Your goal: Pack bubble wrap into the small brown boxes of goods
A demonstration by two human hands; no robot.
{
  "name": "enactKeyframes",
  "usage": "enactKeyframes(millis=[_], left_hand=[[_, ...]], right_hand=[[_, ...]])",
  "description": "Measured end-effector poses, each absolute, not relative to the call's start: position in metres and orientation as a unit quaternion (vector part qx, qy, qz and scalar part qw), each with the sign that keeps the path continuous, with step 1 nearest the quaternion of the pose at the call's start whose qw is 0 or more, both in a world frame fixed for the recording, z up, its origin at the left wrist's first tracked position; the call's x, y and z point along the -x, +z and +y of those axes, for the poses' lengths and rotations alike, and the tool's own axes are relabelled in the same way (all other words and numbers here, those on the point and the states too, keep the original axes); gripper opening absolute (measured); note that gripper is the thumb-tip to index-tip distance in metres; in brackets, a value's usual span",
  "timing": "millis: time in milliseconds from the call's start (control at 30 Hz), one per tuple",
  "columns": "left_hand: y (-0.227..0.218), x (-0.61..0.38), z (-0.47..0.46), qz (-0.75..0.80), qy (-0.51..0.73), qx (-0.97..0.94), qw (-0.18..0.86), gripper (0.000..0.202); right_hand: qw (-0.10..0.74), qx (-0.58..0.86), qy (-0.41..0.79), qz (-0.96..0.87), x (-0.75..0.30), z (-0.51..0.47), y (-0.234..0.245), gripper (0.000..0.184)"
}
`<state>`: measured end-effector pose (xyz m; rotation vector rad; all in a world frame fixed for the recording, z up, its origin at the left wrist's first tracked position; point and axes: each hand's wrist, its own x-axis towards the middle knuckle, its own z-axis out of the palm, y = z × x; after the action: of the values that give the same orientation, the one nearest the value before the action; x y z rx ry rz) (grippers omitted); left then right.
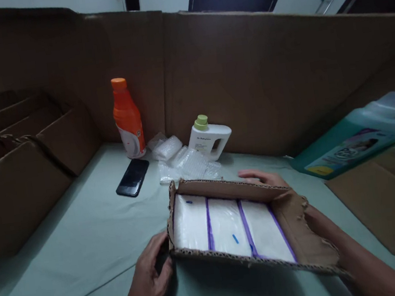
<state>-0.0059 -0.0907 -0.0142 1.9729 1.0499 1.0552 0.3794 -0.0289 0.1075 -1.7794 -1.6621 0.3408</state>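
An open cardboard box (295,225) lies on the pale green table cover in front of me. Inside it sit three white packs with purple edges (228,226), side by side. My left hand (151,278) grips the box's near left corner, fingers curled against the cardboard. My right hand (261,177) reaches round the far side of the box, fingers resting along its back wall; the forearm runs behind the right flap.
Behind the box lie bubble wrap pieces (185,162), a black phone (133,177), an orange bottle (127,118) and a white jug with a green cap (209,136). Tall cardboard walls (246,78) enclose the table; empty boxes (17,162) stand left, a teal package (350,145) right.
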Motion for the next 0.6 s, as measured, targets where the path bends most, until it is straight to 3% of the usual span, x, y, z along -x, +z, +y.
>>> enactKeyframes(millis=[200,333,500,600], left_hand=[[-0.029,0.005,-0.097,0.396,0.407,-0.757,0.323,0.054],[-0.034,0.001,-0.103,0.417,0.421,-0.730,0.340,0.047],[-0.025,-0.004,-0.102,0.426,0.432,-0.717,0.344,0.042],[-0.021,-0.008,-0.101,0.429,0.446,-0.713,0.329,0.040]], right_hand=[[0.294,0.637,0.225,-0.677,-0.351,0.085,0.079,0.025],[0.309,0.668,0.226,-0.638,-0.366,0.098,0.063,0.019],[0.326,0.681,0.235,-0.612,-0.373,0.098,0.059,0.027],[0.338,0.685,0.239,-0.599,-0.357,0.109,0.051,0.019]])
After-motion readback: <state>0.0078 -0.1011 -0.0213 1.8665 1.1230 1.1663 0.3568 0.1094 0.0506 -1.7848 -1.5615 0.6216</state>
